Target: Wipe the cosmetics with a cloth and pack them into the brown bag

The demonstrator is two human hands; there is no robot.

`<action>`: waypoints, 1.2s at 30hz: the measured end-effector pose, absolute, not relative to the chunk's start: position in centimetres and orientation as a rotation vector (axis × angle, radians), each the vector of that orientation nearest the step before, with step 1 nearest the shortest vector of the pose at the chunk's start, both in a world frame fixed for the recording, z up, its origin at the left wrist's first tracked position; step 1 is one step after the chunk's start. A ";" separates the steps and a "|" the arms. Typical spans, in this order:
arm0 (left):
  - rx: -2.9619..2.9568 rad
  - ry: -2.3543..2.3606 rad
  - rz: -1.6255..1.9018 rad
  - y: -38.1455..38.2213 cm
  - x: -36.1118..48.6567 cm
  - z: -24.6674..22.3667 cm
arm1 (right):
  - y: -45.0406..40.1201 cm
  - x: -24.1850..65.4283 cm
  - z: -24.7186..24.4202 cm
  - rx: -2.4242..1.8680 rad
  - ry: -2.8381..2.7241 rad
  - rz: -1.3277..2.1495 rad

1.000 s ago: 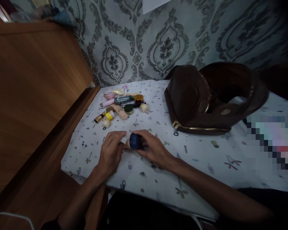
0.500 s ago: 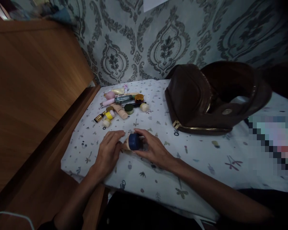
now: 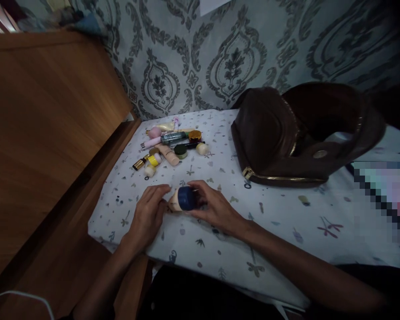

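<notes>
A small pale jar with a dark blue lid (image 3: 186,198) is tilted on its side near the table's front edge, the lid facing right. My right hand (image 3: 215,208) grips the lid end, thumb and fingers curved round it. At the pale base end, my left hand (image 3: 149,208) is closed with its fingertips against the jar; its exact hold is partly hidden. Just beyond lie a peach tube (image 3: 169,154), a dark green-lidded jar (image 3: 180,151), a yellow-banded jar (image 3: 154,160) and a gold-and-black lipstick (image 3: 140,162).
A brown leather bag (image 3: 270,138) with gold zips sits on the right of the patterned tablecloth (image 3: 273,231). More cosmetics, including an amber-lidded jar (image 3: 195,136) and a pink sponge (image 3: 154,132), lie at the back left. A wooden panel (image 3: 53,106) borders the left side.
My left hand has drawn back slightly to the left, baring more of the jar's pale body. My right hand still grips the lid end. The view has shifted a little.
</notes>
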State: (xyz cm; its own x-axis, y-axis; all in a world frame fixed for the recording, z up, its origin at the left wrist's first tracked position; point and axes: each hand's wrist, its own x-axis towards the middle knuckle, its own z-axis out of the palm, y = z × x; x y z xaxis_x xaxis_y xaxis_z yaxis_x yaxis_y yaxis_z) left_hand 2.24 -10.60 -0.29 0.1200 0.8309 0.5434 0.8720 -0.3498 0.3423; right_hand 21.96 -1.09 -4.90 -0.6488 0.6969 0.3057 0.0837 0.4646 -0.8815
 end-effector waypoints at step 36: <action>-2.665 -2.239 -1.317 -8.4 2.3 1.7 | -1.0 21.9 -5.1 -0.419 -2.165 1.066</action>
State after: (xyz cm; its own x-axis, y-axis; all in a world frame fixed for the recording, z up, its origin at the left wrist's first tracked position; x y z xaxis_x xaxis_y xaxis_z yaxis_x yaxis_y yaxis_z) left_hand 2.30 -8.36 1.67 0.1053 0.9852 0.1354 0.5972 -0.1716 0.7836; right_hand 21.95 -1.01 -5.08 -0.7180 0.5455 0.4323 -0.0099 0.6129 -0.7901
